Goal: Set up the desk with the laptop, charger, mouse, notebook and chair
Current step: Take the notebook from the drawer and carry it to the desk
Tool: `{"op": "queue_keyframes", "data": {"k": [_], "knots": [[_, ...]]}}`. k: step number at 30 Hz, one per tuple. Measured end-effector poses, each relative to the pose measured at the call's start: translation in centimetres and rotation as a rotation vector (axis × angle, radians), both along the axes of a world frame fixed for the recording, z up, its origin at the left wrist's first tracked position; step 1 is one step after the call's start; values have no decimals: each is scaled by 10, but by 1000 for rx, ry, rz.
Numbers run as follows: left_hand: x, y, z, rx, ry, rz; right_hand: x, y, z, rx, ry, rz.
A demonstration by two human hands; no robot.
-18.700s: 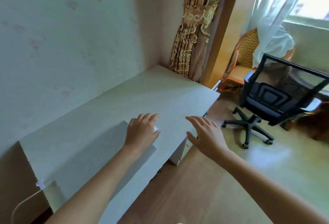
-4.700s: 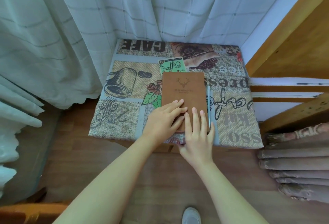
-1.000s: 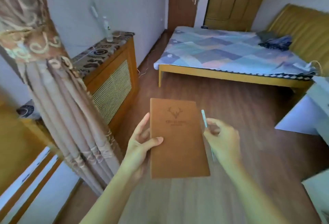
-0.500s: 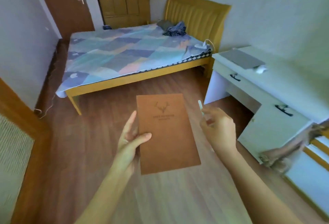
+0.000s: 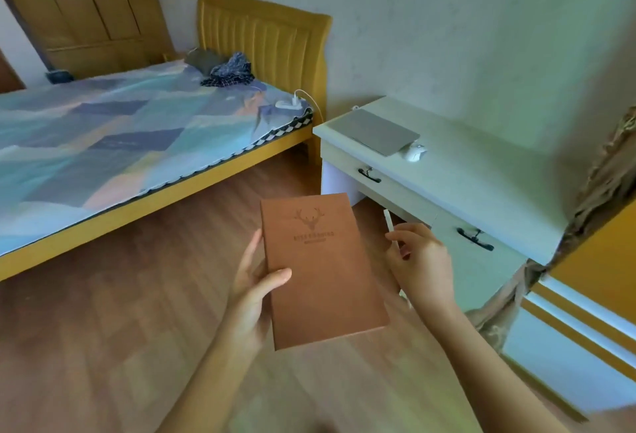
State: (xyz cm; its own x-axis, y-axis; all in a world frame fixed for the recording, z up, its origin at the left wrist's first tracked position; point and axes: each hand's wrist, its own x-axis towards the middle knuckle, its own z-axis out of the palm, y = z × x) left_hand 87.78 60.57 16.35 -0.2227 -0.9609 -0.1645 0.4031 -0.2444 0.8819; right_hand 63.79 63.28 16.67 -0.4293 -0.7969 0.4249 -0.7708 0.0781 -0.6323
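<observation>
Brown notebook [image 5: 323,271], closed, deer emblem on the cover, held out in front of me above the wooden floor [image 5: 113,322]. My left hand [image 5: 253,291] grips its left edge: thumb curled over the cover, fingers underneath. It tilts a little, top end leaning away toward the desk.

My right hand [image 5: 421,260] is just right of the notebook, not touching it. Fingers curled round a thin white pen [image 5: 390,222]; its tip sticks up past my knuckles.

Desk [image 5: 481,174] ahead and to the right, pale top, against the wall. Two drawers with dark handles face me. On the far end of the top: grey laptop [image 5: 373,131], lid shut, lying flat. White mouse [image 5: 415,151] just beside the laptop's near right corner.

Left of the desk, bed [image 5: 103,143] with patchwork cover and yellow headboard. White charger [image 5: 290,103] with its cable lies on the bed's corner, near the desk end. Dark clothes [image 5: 227,69] bunched by the headboard. Wooden wardrobe [image 5: 86,9] behind the bed. Patterned curtain [image 5: 585,212] hangs at right edge, past the desk.
</observation>
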Motion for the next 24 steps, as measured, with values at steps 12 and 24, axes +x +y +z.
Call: {"op": "queue_keyframes", "data": {"k": [12, 24], "knots": [[-165, -245, 1, -58, -32, -221, -151, -192, 5, -23, -11, -174], [-365, -438, -37, 87, -59, -594, -302, -300, -30, 70, -20, -544]]}}
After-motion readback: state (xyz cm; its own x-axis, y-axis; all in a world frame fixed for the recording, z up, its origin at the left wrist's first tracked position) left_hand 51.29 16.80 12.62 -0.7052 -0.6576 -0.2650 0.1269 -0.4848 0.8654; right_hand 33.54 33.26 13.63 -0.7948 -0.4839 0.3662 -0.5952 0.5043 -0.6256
